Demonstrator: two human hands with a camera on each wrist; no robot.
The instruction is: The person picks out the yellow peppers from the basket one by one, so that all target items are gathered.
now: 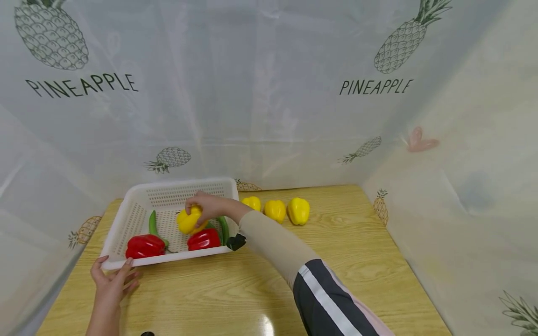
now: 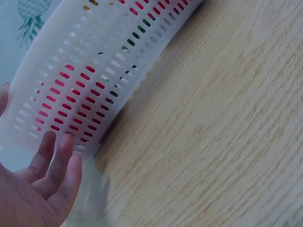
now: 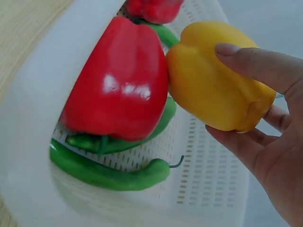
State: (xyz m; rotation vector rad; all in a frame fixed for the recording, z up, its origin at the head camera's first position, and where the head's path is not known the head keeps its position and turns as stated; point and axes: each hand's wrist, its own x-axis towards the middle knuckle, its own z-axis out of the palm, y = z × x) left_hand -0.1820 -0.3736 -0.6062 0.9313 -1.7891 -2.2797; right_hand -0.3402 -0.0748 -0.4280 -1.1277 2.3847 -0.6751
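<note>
My right hand (image 1: pixel 206 205) grips a yellow bell pepper (image 3: pixel 213 80) above the floor of the white perforated basket (image 1: pixel 168 185). In the right wrist view its thumb lies across the pepper's side, with fingers beneath. One red bell pepper (image 3: pixel 123 80) lies close to the yellow one, over a green chili pepper. Another green chili (image 3: pixel 113 172) rests nearby. Toward the basket's left lie a second red bell pepper (image 1: pixel 145 246) and a long green chili (image 1: pixel 153 223). My left hand (image 1: pixel 111 280) holds the basket's front left corner, its fingertips against the outer wall.
Three yellow bell peppers, including this rightmost one (image 1: pixel 299 211), stand on the wooden table (image 1: pixel 357 261) right of the basket. A pineapple-printed sheet (image 1: pixel 252 93) hangs behind the table. A small dark object (image 1: pixel 147 333) shows at the bottom edge.
</note>
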